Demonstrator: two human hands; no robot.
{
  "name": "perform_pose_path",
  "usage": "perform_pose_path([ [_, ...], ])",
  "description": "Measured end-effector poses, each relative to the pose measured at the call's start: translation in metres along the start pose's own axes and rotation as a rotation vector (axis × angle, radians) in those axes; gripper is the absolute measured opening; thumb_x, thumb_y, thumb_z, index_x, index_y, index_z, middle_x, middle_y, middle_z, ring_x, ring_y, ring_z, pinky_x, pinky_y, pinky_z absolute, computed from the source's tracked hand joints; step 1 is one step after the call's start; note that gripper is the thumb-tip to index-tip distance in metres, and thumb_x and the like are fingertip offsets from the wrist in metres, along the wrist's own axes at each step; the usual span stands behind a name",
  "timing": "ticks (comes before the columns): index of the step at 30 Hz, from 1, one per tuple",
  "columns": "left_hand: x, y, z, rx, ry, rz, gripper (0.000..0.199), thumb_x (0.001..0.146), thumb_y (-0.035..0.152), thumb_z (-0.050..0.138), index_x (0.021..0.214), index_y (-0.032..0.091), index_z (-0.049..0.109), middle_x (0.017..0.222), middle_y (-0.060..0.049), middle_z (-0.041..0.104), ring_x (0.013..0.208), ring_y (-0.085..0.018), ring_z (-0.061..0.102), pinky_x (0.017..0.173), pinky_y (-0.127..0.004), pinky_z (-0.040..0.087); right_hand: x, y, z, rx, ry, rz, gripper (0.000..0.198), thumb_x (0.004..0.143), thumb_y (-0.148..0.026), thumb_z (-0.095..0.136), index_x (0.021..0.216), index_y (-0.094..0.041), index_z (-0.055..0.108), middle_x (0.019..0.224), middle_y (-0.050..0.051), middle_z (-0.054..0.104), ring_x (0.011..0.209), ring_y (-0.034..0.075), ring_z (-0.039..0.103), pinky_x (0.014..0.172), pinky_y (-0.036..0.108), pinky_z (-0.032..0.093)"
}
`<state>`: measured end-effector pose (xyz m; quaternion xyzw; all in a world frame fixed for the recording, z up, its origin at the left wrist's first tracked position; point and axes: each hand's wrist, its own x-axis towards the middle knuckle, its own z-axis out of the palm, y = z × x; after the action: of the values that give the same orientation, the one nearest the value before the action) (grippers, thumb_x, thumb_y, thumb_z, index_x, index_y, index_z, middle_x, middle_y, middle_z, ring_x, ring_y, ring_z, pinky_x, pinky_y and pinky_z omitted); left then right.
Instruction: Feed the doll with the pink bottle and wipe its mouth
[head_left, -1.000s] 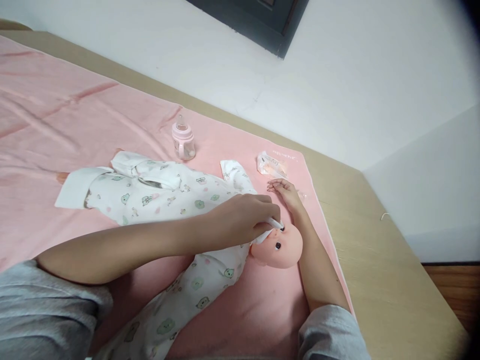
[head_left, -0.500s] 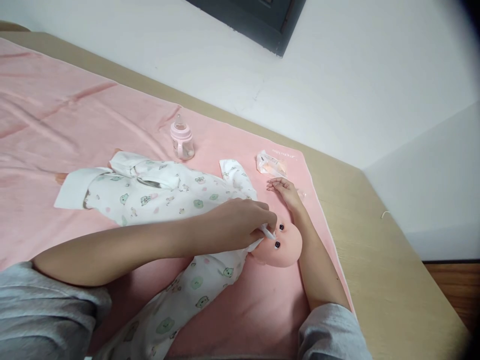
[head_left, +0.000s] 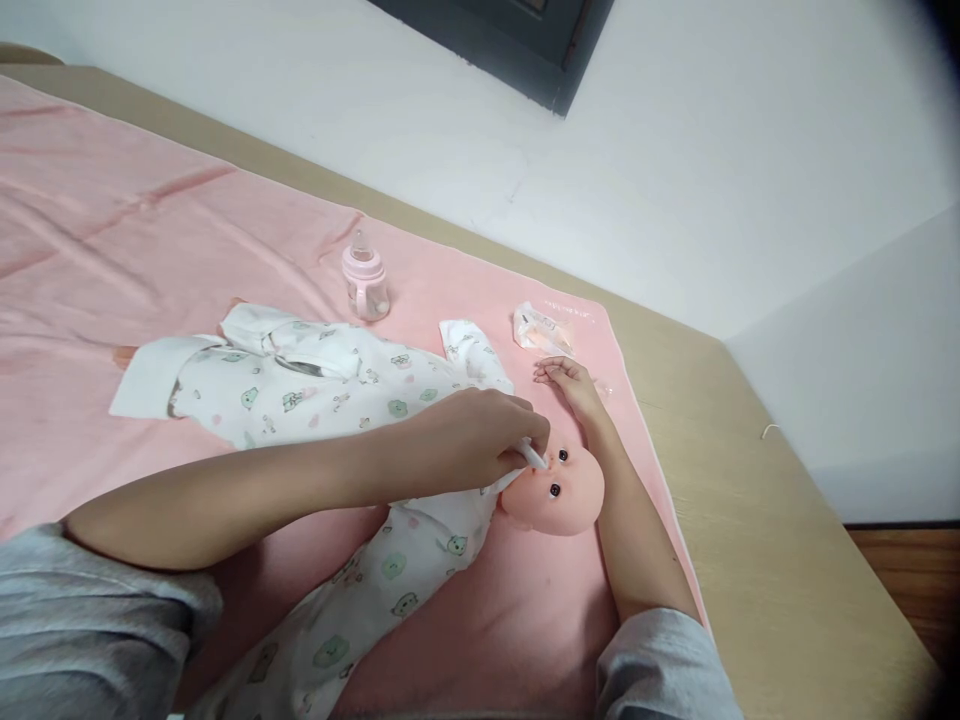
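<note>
A baby doll (head_left: 559, 500) in a white printed outfit (head_left: 405, 375) lies on its back, head toward the right. My left hand (head_left: 495, 435) is closed on a narrow white piece (head_left: 532, 453), which looks like a folded wipe. Its tip is at the doll's face, just below the eyes. Most of the piece and part of the face are hidden by my fingers. Beyond the doll's head, my right hand (head_left: 568, 384) lies on the pink blanket (head_left: 540, 610), fingers loosely stretched and holding nothing. Close to its fingertips is a crinkled clear packet (head_left: 541, 328).
A pink-topped baby bottle (head_left: 365, 285) stands upright on the blanket behind the doll. A small clear item (head_left: 604, 387) lies beside my right wrist. Past the blanket's edge runs the wooden tabletop (head_left: 757, 520), with a white wall (head_left: 675, 150) behind.
My left hand has shifted slightly left and up, carrying the white piece a little lower on the doll's face. My right hand, the doll and the bottle stay in place.
</note>
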<state>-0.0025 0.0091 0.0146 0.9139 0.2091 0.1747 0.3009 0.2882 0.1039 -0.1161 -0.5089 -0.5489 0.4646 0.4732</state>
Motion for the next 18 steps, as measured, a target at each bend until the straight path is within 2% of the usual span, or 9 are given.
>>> perform_pose_path([
  [6, 0.0015, -0.0031, 0.0005, 0.013, 0.049, -0.003, 0.018, 0.083, 0.009, 0.056, 0.086, 0.021, 0.068, 0.086, 0.006, 0.067, 0.074, -0.01, 0.059, 0.064, -0.025, 0.037, -0.0015, -0.0025, 0.0019, -0.007, 0.009, 0.007, 0.032, 0.072, -0.047, 0.075, 0.088, -0.02, 0.07, 0.089, 0.005, 0.071, 0.08, 0.016, 0.067, 0.09, 0.038, 0.055],
  [18, 0.0047, -0.0015, 0.0002, 0.081, 0.055, -0.04, 0.017, 0.086, 0.012, 0.052, 0.09, 0.02, 0.067, 0.088, 0.001, 0.068, 0.077, -0.015, 0.063, 0.064, -0.027, 0.038, -0.0017, -0.0048, 0.0032, 0.007, 0.012, 0.011, 0.03, 0.07, -0.045, 0.076, 0.087, -0.021, 0.07, 0.087, 0.004, 0.071, 0.078, 0.016, 0.067, 0.087, 0.036, 0.055],
])
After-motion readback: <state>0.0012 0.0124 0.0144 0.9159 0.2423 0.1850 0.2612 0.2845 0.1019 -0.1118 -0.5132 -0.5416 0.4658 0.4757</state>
